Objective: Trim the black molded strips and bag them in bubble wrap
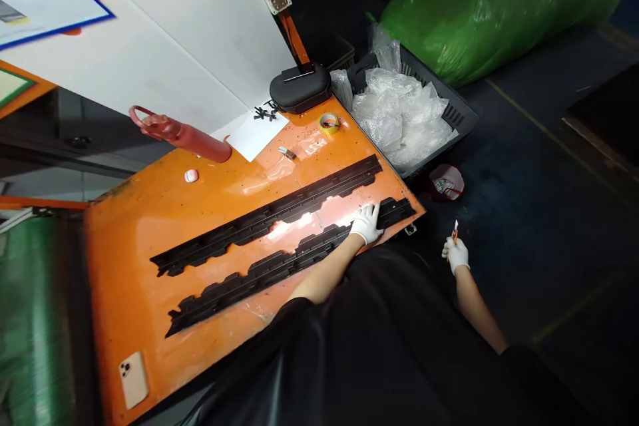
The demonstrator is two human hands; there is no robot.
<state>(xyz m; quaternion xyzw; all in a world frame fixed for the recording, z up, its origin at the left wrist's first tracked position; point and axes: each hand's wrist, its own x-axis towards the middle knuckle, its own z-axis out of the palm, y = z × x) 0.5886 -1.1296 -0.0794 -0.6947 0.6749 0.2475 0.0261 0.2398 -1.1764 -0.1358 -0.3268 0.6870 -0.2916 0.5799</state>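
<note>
Two long black plastic strips with notched edges lie side by side on the orange table. My left hand [367, 223], in a white glove, rests with spread fingers on the nearer strip [259, 273], close to its right end. The farther strip [264, 216] lies untouched behind it. Off the table's right side, my gloved right hand [456, 254] is closed around an orange utility knife [454, 233] whose blade points up. Below that hand is the dark floor.
A red bottle [187, 136], tape roll [329, 123], black case [300, 87] and white paper [254, 135] occupy the table's back. A phone [133, 380] lies front left. Beyond the right edge stand a crate [464, 121] of bubble wrap, a small bin [446, 183] and a green bag [499, 6].
</note>
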